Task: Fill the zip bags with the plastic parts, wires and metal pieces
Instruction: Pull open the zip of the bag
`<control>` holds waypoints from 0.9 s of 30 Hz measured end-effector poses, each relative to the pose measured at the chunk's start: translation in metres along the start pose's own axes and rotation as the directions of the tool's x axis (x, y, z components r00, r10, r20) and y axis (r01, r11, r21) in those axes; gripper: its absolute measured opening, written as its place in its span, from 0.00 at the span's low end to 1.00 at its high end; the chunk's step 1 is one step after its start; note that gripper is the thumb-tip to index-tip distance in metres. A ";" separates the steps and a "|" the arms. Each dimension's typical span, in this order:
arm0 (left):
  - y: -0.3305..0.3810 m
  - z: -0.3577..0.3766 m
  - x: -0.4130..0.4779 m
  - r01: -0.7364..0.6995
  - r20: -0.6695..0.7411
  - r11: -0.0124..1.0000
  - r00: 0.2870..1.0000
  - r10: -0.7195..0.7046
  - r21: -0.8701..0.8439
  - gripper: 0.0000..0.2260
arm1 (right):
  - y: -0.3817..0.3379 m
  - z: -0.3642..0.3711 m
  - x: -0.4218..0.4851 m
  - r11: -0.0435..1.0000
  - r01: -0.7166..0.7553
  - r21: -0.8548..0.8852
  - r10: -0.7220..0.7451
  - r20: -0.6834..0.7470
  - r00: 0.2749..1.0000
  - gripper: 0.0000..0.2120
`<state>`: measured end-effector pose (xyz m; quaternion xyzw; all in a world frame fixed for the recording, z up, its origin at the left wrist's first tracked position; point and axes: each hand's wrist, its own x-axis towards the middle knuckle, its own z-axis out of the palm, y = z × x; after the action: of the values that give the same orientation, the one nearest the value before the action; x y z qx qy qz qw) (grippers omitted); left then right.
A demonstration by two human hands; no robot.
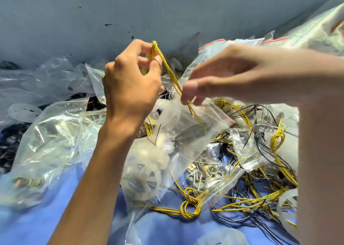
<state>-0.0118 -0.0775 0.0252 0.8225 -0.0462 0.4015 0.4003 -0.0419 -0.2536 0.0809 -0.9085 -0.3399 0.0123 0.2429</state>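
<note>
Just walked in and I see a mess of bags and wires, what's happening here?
A person is bagging parts. The left hand pinches the top of a yellow wire bundle, whose lower end is already inside a clear zip bag that the right hand holds at the mouth. More loose wires and filled bags lie around on the blue cloth.

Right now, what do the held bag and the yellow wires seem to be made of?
Zip bag: thin clear plastic film, glossy; it crinkles and shows its contents. Yellow wires: smooth yellow coating, probably plastic insulation; the core is not visible.
</note>
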 end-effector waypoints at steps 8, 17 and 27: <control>0.015 -0.004 -0.002 -0.088 -0.169 0.996 0.982 0.086 -0.005 0.06 | -0.009 0.024 0.027 0.998 0.060 -0.019 -0.062 -0.093 0.994 0.05; 0.012 -0.007 -0.001 -0.161 -0.042 0.985 0.986 0.159 -0.056 0.12 | 0.002 0.028 0.038 0.977 0.089 0.195 -0.022 -0.319 0.947 0.17; 0.005 -0.012 0.005 -0.241 -0.130 0.969 0.964 0.233 -0.050 0.20 | 0.001 0.021 0.039 0.980 0.010 0.201 0.078 -0.425 0.902 0.17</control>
<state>-0.0174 -0.0716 0.0364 0.7710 -0.1326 0.4947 0.3784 -0.0158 -0.2208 0.0675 -0.8658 -0.2588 -0.1505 0.4009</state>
